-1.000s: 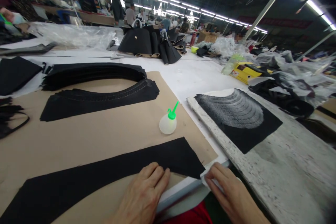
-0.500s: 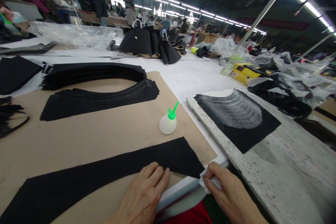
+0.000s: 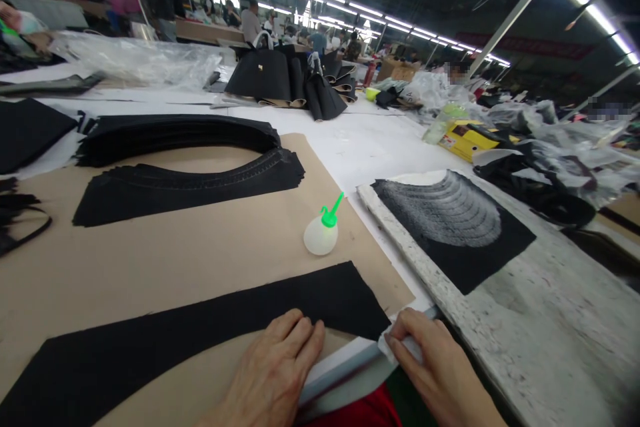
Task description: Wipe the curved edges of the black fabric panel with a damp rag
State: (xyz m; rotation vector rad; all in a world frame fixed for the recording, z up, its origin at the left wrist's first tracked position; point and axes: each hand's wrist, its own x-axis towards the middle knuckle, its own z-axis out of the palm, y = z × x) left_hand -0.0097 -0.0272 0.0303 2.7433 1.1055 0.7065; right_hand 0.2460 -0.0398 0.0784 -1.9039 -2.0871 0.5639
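Note:
My left hand [image 3: 273, 370] lies flat, fingers together, on the near edge of a long black fabric strip [image 3: 190, 333] that rests on brown paper [image 3: 190, 253]. My right hand [image 3: 435, 363] sits at the table's front edge, just right of the strip's corner, with its fingers pinched on a small white piece [image 3: 393, 345]. I cannot make out what that piece is. A small squeeze bottle with a green nozzle [image 3: 321, 232] stands behind the strip.
Stacks of curved black fabric pieces [image 3: 185, 160] lie at the back of the paper. A speckled white board [image 3: 500, 320] with a black, glue-streaked sheet [image 3: 450, 220] lies to the right. Black bags [image 3: 285, 80], plastic wrap and a yellow box [image 3: 463, 137] sit farther back. People work beyond.
My right hand's fingers have curled and gathered the white piece at the table edge. The left hand has stayed put. The view has shifted slightly.

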